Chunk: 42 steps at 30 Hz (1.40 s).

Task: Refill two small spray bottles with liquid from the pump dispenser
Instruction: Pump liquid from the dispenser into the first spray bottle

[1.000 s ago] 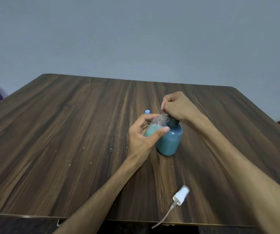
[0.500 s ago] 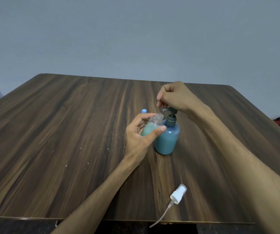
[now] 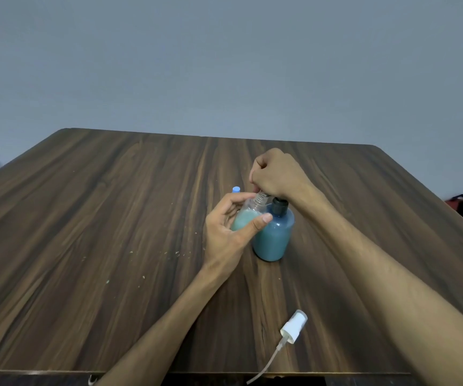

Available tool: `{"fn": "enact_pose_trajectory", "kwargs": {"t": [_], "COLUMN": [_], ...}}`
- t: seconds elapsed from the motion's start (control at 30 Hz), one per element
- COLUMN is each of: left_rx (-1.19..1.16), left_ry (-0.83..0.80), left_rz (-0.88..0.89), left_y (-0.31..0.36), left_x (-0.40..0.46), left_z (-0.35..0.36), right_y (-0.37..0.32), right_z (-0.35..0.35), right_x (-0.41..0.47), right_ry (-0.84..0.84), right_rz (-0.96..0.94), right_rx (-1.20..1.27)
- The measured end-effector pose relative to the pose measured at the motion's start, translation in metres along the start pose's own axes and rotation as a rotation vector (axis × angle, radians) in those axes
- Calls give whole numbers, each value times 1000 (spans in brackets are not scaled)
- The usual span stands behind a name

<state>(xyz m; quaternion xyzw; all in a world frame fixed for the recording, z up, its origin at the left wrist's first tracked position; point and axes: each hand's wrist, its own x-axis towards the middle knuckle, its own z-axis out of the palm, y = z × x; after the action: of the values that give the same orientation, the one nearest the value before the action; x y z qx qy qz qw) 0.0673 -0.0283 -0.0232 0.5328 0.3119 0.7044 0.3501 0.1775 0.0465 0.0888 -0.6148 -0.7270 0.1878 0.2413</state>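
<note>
Teal liquid in two containers at the middle of the wooden tabletop [image 3: 113,232], both hands on them.

I see my left hand [image 3: 226,235] holding the small clear spray bottle [image 3: 248,214], tilted, its thumb across the front and its fingers curled round the far side; the bottle's threaded neck is uncapped and leans against the top of the pump dispenser [image 3: 275,235]. My right hand [image 3: 279,174] sits fisted on the dispenser's pump head, fingers curled tight together; the head itself is hidden beneath them. The dispenser stands upright, touching the small bottle. A white spray cap [image 3: 294,325] with its dip tube lies near the near edge, well apart from both, the tube overhanging that edge. A small blue cap [image 3: 236,189] shows just behind my left fingers.
</note>
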Motion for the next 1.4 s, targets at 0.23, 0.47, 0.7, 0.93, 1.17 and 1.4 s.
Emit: {"fn": "enact_pose_trajectory", "kwargs": {"t": [0.23,0.47,0.7,0.93,1.17,1.4], "left_rx": [-9,-14,-11,-7,-4,19], "left_ry": [6,-7,-1,-1,5,1], "left_rz": [0,-5,-4,-13,-20,-19], "left_y": [-3,-5,-5,-7,-7,-8], "left_x": [-1,1,1,0,0,1], "left_z": [0,-1,0,0,0,-1], "right_y": [-6,-3,-1,-2,-3,0], "right_z": [-8,-1,0,-6,-4,1], "right_x": [2,-2,-2,-1,0,-2], "right_ry": [67,31,63,88,47,50], "right_rz": [-37,-4,-24,-44,-35,-26], "right_rx": [-10,-20,-58,-13,-26,-64]}}
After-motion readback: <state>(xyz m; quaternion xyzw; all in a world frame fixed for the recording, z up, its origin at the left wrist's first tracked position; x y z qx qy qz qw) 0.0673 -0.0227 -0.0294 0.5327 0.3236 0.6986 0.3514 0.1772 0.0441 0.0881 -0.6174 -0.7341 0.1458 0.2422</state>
